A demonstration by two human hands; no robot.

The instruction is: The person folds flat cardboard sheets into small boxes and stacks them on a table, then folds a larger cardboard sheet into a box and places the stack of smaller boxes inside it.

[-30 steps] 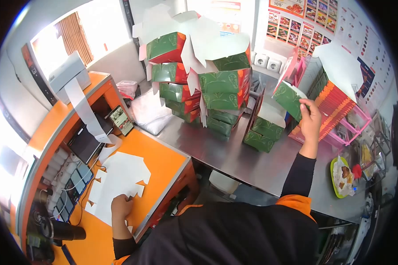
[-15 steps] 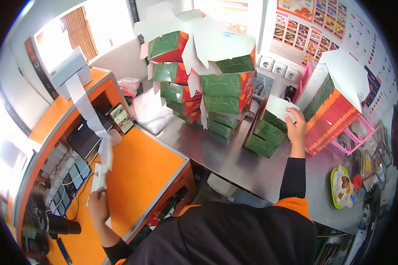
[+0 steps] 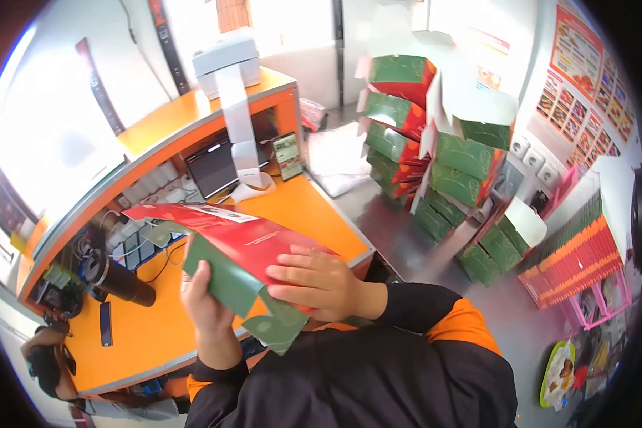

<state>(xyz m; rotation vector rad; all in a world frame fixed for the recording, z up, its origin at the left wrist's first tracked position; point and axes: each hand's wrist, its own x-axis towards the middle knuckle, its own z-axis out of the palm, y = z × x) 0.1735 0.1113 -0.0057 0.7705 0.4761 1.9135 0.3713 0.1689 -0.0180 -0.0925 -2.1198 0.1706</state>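
Observation:
A partly folded cardboard food box, red on one panel and green on its side flaps, is held in front of my body above the orange counter. My left hand grips its green side, thumb on the outside. My right hand is bent over the red panel near the right end, fingers closed along the fold; its thumb is hidden. A green tab hangs down below the right hand. Some of the far end overlaps the counter's shelf items in view.
Stacked green and red boxes stand on the steel table, with more boxes nearer. Flat cartons fill a pink rack at right. The orange counter carries a black tumbler and phones. A printer trails paper.
The view has turned left. My right hand has left the green boxes on the steel table. Both hands are now together on a red and green box; the left held something white earlier.

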